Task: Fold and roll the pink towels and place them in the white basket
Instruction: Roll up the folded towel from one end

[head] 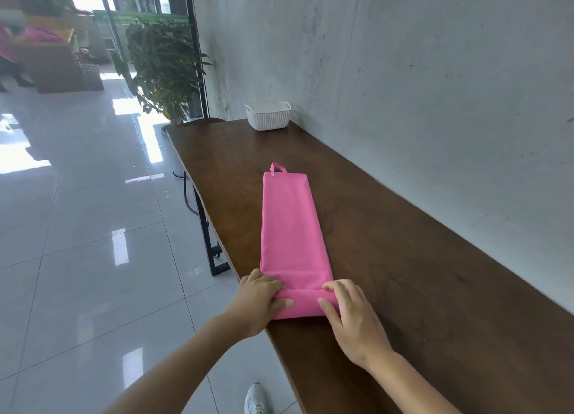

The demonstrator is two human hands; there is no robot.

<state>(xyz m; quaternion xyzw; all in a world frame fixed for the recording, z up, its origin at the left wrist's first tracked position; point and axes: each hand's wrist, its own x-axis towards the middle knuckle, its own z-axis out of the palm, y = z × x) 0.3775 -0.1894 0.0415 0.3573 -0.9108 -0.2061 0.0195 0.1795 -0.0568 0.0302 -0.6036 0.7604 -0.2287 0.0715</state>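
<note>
Dark wooden table (pixel 403 258), pink towel (pixel 290 227) folded into a long strip.
My left hand (pixel 257 302) and right hand (pixel 351 317) grip its rolled near end.

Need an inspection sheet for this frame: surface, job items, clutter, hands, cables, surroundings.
Surface: dark wooden table set against a grey wall.
Job's things: pink towel folded into a long strip, its near end turned over into a first roll and a hanging loop at its far end. The white basket stands at the table's far end, apart from the towel; its contents cannot be told.
Clutter: nothing seen.
Grippers: left hand and right hand each grip the rolled near end.
Cables: possibly a dark cord hanging under the table's edge.
Surroundings: glossy tiled floor, potted plant, white shoe.
</note>
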